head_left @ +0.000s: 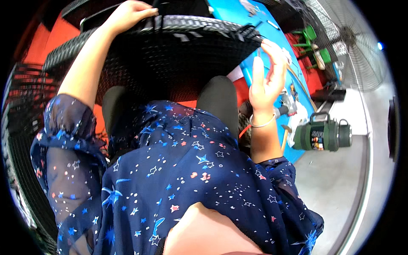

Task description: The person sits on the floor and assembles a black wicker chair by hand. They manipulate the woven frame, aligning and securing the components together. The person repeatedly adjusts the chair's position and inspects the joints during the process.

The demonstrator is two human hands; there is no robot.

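Head view: wickerwork (182,24); left hand (128,15) at its rim, grip unclear; right hand (267,85), spread at its corner, might let strands (250,31) slip.

Wicker piece (187,24) before the knees (219,95), table (229,12) rightward, fan (348,36) farther right

My blouse (178,148): navy, scattered with blue, white and coral stars. My trousers (221,102): dark grey. My bracelet (262,125): whitish. Wicker (140,57) before me: black, woven pattern, greyish shine along the edge. Table (231,9): bright blue. Flask (330,135): dark green. Chairs (312,33): green. Floor (327,182): red in part, pale grey elsewhere.
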